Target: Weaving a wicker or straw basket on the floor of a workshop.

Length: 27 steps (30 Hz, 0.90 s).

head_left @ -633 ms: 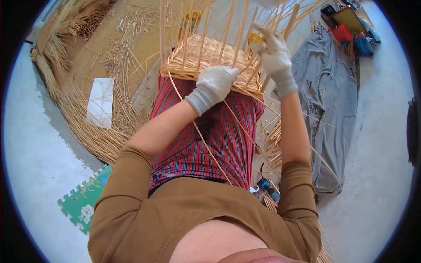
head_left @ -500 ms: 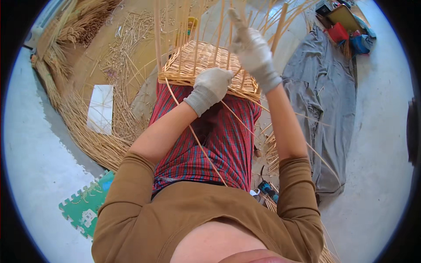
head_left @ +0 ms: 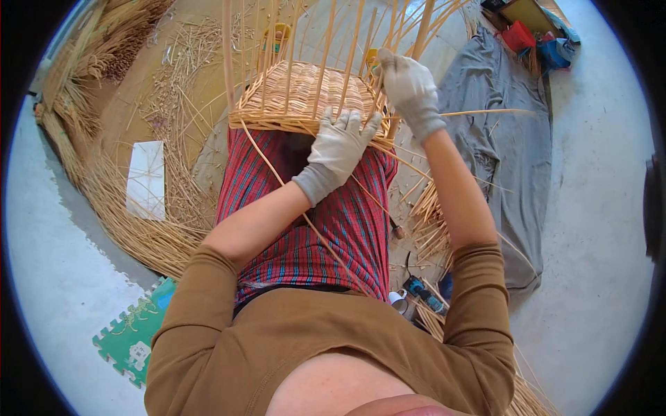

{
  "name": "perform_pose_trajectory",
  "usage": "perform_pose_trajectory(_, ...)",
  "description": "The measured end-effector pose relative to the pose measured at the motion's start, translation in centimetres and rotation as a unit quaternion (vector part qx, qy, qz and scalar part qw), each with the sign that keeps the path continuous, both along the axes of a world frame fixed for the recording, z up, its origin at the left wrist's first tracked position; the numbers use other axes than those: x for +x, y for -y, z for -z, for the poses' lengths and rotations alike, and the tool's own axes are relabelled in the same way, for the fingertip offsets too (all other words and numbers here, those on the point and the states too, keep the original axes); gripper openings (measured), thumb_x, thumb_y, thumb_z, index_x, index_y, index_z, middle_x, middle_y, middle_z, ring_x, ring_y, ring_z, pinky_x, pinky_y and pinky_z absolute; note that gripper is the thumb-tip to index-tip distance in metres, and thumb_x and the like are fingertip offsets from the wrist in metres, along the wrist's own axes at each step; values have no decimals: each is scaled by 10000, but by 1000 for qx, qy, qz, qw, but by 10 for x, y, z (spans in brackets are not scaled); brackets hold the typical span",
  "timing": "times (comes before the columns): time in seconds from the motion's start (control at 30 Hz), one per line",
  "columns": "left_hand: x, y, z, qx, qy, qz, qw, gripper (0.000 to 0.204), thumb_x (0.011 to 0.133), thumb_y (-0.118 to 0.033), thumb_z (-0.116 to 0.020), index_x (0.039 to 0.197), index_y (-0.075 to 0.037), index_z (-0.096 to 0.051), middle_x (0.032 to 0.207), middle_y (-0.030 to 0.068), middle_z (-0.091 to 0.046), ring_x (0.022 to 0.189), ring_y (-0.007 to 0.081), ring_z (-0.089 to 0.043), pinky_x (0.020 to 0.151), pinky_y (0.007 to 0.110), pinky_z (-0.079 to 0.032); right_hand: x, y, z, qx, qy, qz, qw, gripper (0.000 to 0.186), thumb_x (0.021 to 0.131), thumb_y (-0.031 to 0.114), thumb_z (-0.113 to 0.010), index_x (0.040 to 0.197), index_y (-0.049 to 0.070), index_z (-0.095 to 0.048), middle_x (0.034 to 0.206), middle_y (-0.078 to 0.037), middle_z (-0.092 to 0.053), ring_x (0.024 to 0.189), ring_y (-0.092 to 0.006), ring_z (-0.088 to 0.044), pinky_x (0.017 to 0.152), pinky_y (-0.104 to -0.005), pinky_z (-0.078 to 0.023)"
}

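A square woven cane basket base [head_left: 291,87] with tall upright stakes [head_left: 320,55] rests over my lap, on red striped cloth [head_left: 257,173]. My gloved left hand [head_left: 333,149] lies on the near woven edge with its fingers apart. My gloved right hand [head_left: 409,90] is closed near the tops of the weave at the right side, among the stakes, with its fingertips around what looks like a thin cane. A loose strand [head_left: 485,111] sticks out rightward near that wrist; another [head_left: 316,229] crosses my lap diagonally.
Long reed bundles [head_left: 104,173] and a white board [head_left: 144,180] lie left, above a green foam mat [head_left: 128,333]. Right are a grey cloth [head_left: 503,194], red and blue items [head_left: 517,38] and cut sticks [head_left: 423,215]. A power tool [head_left: 423,291] and white cup [head_left: 398,300] lie beside me.
The basket has shifted left. My left hand's fingers have loosened and spread on its edge. My right hand has come down from higher up, and a strand now juts out to the right.
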<state>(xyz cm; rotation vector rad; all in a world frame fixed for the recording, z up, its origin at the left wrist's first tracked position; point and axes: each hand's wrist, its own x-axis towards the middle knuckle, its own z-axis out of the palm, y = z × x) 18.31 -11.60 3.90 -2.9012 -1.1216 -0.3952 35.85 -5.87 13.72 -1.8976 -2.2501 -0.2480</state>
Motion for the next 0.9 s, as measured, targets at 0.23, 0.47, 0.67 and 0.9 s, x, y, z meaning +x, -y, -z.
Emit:
perform_pose_trajectory(0.23,-1,-3,29,45,117,20,992,340,951,-205,-536,1271,-184,-647,1094,66,-645,1070,265,-634,988,479,-448,-5,-70,72,33,-13,52,998,355,1013,261,-475,974,100,-789,950,-203,-748,971,-379,-722,866,-480,-567)
perform_pose_trajectory(0.47,-2,-8,2,-71,69,11,995,266,922,-228,-617,1169,-187,-707,1027,41,-656,1024,257,-658,902,443,-480,-21,-6,51,143,-180,66,971,256,961,182,-601,1121,34,-737,958,-182,-751,898,-340,-737,806,-452,-584)
perform_pose_trajectory(0.67,-5,-11,6,-147,146,-9,978,410,904,-239,-701,1312,-209,-682,1055,53,-725,997,254,-689,873,423,-505,12,121,6,-221,-584,210,752,590,984,108,-637,1531,46,-426,1038,-129,-672,837,-171,-670,705,-352,-533)
perform_pose_trajectory(0.9,-7,-10,9,-69,-16,-23,997,815,903,-280,-716,1627,-241,-344,1004,50,-666,944,238,-668,858,425,-485,50,2,32,114,-481,-29,869,658,922,59,-748,1519,43,-471,930,-69,-752,746,-75,-675,618,-230,-505)
